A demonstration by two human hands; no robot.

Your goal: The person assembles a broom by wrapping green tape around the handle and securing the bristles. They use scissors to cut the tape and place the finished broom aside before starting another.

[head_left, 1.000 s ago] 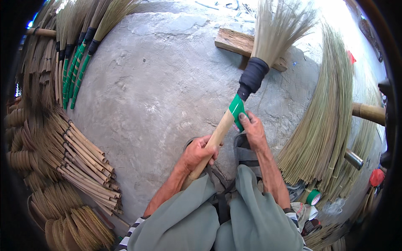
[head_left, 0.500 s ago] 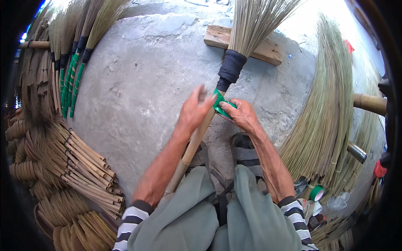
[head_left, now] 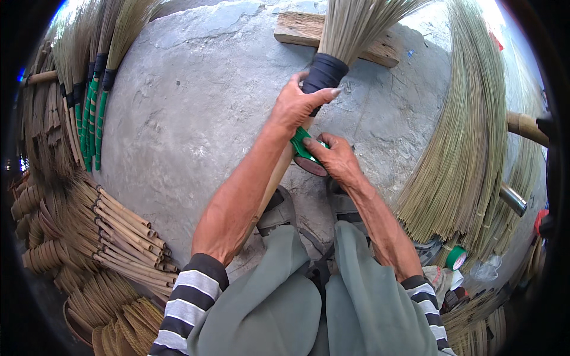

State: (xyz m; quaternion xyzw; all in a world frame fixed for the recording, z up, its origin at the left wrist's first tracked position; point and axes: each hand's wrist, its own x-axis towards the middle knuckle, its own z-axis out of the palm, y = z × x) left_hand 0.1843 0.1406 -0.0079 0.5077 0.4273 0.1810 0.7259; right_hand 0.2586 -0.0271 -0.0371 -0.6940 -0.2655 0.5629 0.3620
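Observation:
A broom slants away from between my legs, with pale bristles, a black-wrapped neck and a bamboo handle. My left hand is closed round the lower part of the black wrapping, thumb laid across the top. Just below it, my right hand grips a roll of green tape between thumb and fingers. A strip of the tape stretches from the roll to the handle just under the wrapping. The fingers behind the neck are mostly hidden.
Under the bristles lies a wooden block. Finished-looking green-handled brooms lean at the left, above bundled bamboo-handled ones. Long loose straw stands at the right, near a second green tape roll and a metal cylinder.
My left hand has moved up from beside the tape and closed round the broom's black neck. My right hand stays with the tape roll, which has tilted so its side shows more.

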